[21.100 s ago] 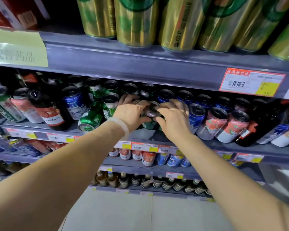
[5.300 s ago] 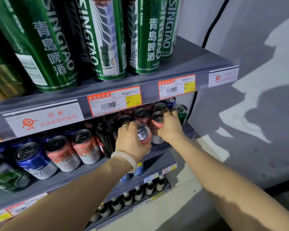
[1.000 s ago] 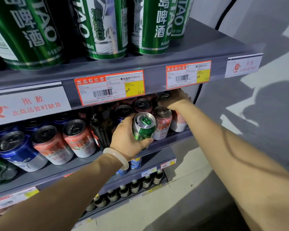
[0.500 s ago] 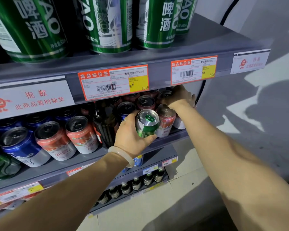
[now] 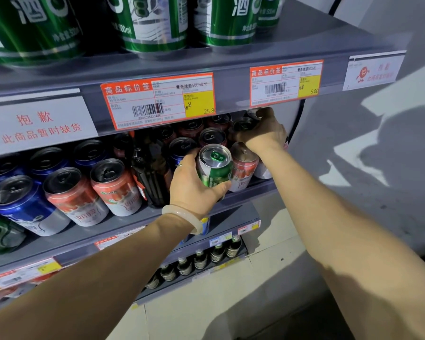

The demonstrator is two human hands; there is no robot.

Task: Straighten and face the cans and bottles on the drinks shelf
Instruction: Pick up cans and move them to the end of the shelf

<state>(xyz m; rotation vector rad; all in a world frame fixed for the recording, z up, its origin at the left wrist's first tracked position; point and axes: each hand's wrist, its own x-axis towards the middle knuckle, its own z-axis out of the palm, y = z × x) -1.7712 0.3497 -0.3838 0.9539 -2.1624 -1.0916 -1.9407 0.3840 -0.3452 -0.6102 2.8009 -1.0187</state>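
My left hand (image 5: pixel 194 190) grips green can (image 5: pixel 215 165) at frame ctr; right hand (image 5: pixel 263 133) curls on dark can (image 5: pixel 243 123). Grey drinks shelf (image 5: pixel 123 224), pale wall (image 5: pixel 378 155) at right.

Your grey drinks shelf (image 5: pixel 123 227): blue cans (image 5: pixel 22 204), red-white cans (image 5: pixel 115 187), dark bottle (image 5: pixel 150 173) standing in rows w/ tops tilted fwd.

The grey metal upper shelf edge (image 5: pixel 231 94) with its orange price tags (image 5: pixel 157 100) hangs low over the packed round cans (image 5: pixel 115 187), so room above them is tight; a tall dark bottle (image 5: pixel 150 173) blocks the middle; the right end, by the grey wall (image 5: pixel 353 168), is open.
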